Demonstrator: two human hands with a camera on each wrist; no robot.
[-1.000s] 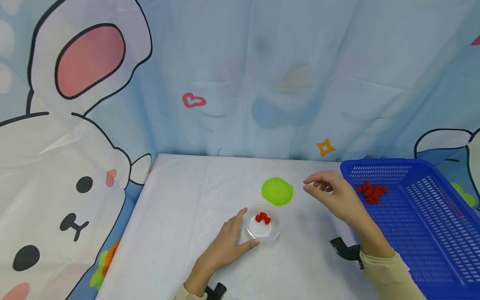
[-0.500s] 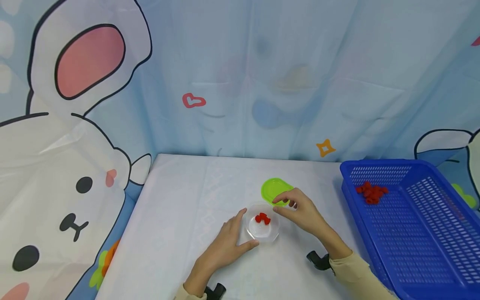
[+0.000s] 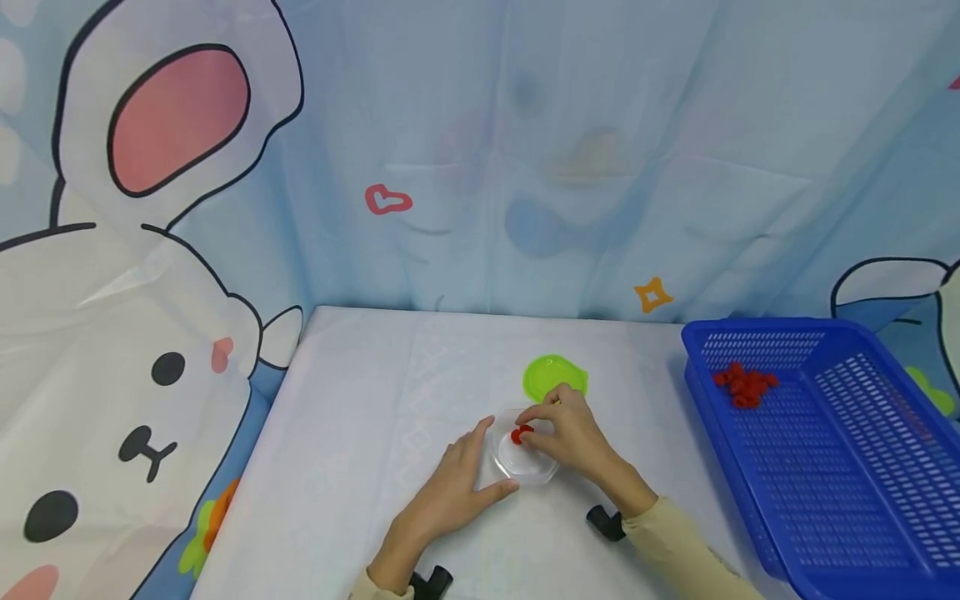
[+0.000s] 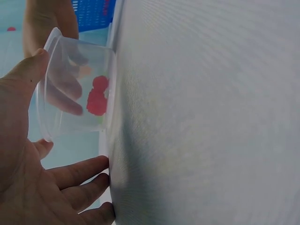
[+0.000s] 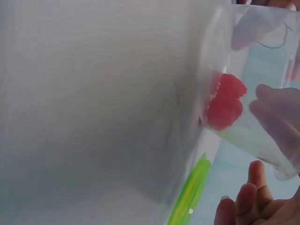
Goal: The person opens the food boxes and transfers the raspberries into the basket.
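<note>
A clear plastic cup [image 3: 516, 467] stands on the white table, with a few small red pieces [image 3: 517, 436] at its bottom; they look like bumpy raspberries in the wrist views. My left hand [image 3: 457, 483] holds the cup at its rim between thumb and index finger, while its other fingers reach down to the tabletop. My right hand [image 3: 566, 433] dips its thumb and a finger into the cup from the right. In the right wrist view those fingertips [image 5: 267, 101] sit just above the red pieces [image 5: 225, 110], apart from them and holding nothing.
A lime-green lid [image 3: 551, 377] lies on the white table [image 3: 390, 400] behind the cup. On the right stands a blue slotted basket [image 3: 832, 500], with a heap of red pieces [image 3: 746, 385] in its far left corner. A printed blue curtain [image 3: 480, 167] hangs behind the table.
My right hand has come left from beside the basket, passed in front of the green lid and lowered its fingers into the cup. The left hand and the cup have stayed in place.
</note>
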